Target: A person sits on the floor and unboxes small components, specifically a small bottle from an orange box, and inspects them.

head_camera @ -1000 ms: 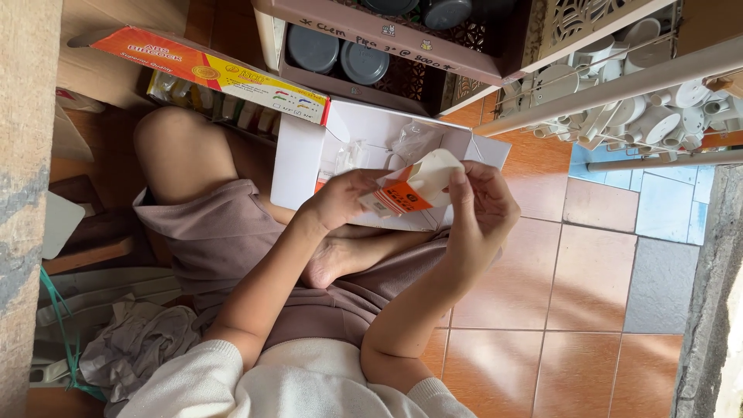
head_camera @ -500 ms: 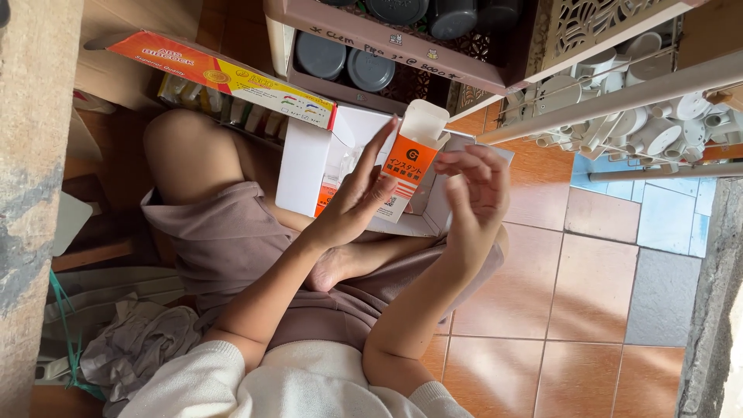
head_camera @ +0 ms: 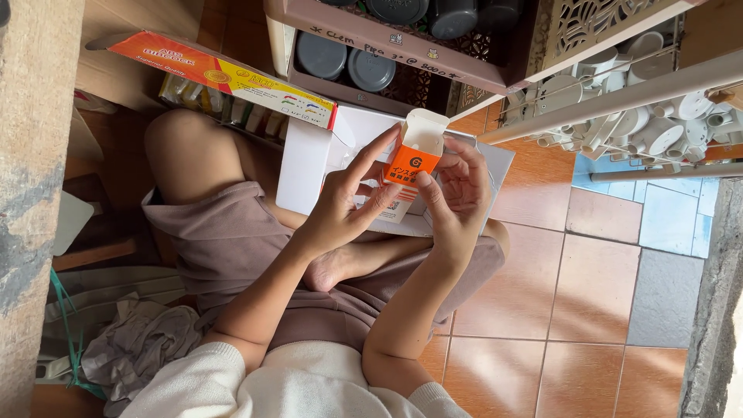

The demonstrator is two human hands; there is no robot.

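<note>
An orange-and-white small carton [head_camera: 410,166] is seen above a plain white box [head_camera: 309,166]; terracotta-orange floor tiles [head_camera: 588,310], mauve shorts [head_camera: 232,240] and a cream top [head_camera: 302,387] are shown.

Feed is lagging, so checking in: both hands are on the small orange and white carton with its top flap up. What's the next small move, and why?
Probably fold the raised flap down and tuck it in. The small carton is held upright between the left hand and right hand, its white top flap stands open, and the right fingers sit just beside it.
</note>
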